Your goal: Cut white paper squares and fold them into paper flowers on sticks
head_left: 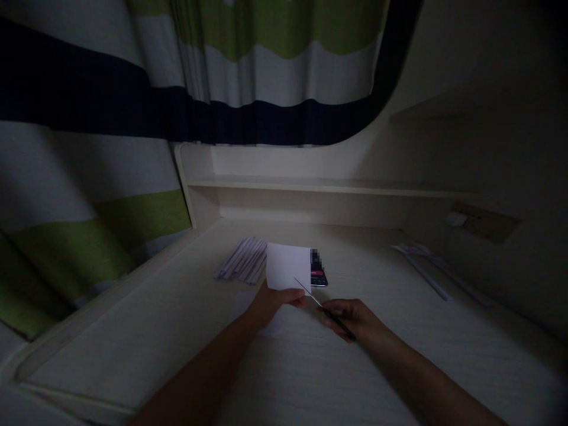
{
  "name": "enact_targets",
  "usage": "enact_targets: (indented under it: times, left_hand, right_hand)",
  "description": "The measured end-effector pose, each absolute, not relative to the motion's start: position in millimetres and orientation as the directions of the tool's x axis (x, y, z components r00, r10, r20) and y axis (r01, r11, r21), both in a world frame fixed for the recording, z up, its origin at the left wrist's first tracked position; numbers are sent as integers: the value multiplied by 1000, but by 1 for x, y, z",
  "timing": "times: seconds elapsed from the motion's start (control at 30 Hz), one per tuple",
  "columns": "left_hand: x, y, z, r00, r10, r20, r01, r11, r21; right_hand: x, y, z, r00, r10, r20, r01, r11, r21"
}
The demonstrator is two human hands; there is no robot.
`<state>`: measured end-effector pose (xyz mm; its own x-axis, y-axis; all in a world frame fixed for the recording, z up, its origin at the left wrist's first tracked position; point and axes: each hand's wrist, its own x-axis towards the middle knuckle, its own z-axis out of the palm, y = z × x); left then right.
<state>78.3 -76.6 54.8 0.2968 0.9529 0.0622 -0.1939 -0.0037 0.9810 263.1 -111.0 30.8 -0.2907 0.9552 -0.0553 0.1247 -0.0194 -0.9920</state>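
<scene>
My left hand (275, 302) grips a white sheet of paper (288, 263) at its lower edge, thumb in front, and holds it up above the desk. My right hand (350, 319) is closed around a slim black-handled tool (338, 324) with a thin, shiny metal blade or shaft. Its tip points up and left, in front of the paper's lower right part; whether it touches the paper I cannot tell. Behind the paper's right edge lies a phone (318, 277), partly covered. Left of the paper rests a fanned stack of paper strips (242, 260).
A pale paper (242, 302) lies on the desk (177, 331) beneath my left hand. More paper strips (423, 272) are at the right. A low shelf (310, 185) runs along the back, below a striped curtain (284, 77). A wall socket plate (488, 223) is at the right.
</scene>
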Motion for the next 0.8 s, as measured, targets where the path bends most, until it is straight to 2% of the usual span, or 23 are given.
enact_targets:
  times: [0.43,0.8]
  left_hand:
    - [79,-71,49,196,977,81,-294,-20,956]
    - [81,-75,53,244,967,77,-291,-2,957]
  right_hand:
    - [259,-113,38,-253,965,-63,115,-35,-993]
    - [258,-114,37,-252,967,-46,104,-20,-994]
